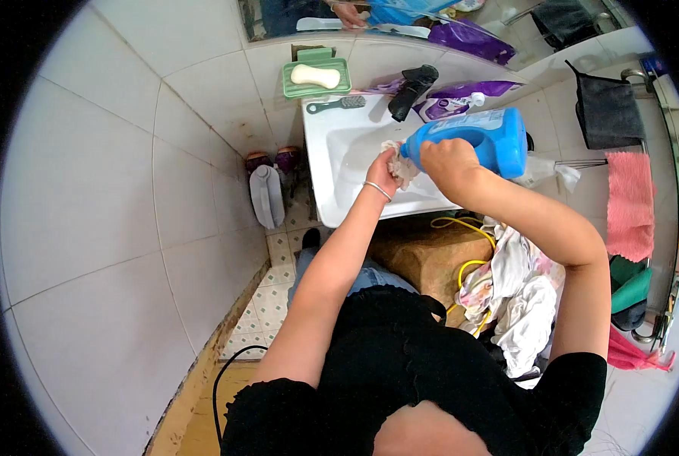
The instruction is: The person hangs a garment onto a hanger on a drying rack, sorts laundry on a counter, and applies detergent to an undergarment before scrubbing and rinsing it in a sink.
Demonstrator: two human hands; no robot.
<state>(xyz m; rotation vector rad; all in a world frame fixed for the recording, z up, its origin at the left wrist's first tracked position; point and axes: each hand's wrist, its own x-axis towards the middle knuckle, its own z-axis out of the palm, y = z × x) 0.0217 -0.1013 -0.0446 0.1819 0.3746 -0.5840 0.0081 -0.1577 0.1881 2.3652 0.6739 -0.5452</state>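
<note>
Over the white sink (330, 163), my left hand (383, 172) is closed around a crumpled, pale cloth (404, 174). My right hand (449, 163) grips a large blue bottle (511, 140) with a pale label, like a laundry detergent bottle. The bottle is tipped on its side, and its neck points left at the cloth, very close to it. Whether liquid is flowing out cannot be made out. Part of the bottle's handle is hidden by my right fingers.
A green soap dish (288, 85) holds a white soap bar (315, 76). A grey-green brush (336, 105) lies on the sink's back rim near the black faucet (413, 93) and a purple pouch (499, 88). Clothes (529, 319) are heaped below right; a pink towel (629, 205) hangs at right.
</note>
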